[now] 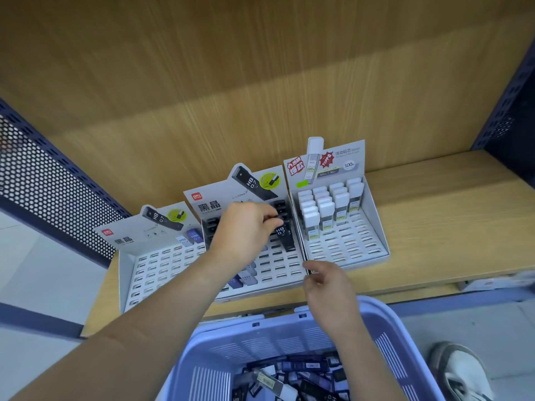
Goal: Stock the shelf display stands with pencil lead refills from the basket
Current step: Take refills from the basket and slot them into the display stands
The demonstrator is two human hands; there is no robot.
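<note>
Two bare, sleeveless forearms, no rings or watch; a worn white-and-grey sneaker point(463, 374) at lower right.

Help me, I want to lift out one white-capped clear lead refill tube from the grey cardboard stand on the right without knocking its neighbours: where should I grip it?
Pinch the white cap of the front-row white-capped clear refill tube, coming from above and the front. The tubes stand upright and tightly packed in the right grey cardboard stand, so only caps are exposed; the slots in front are empty.

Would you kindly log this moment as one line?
left hand: placing black refill | middle stand | right hand: at stand edge | basket: stocked
</note>
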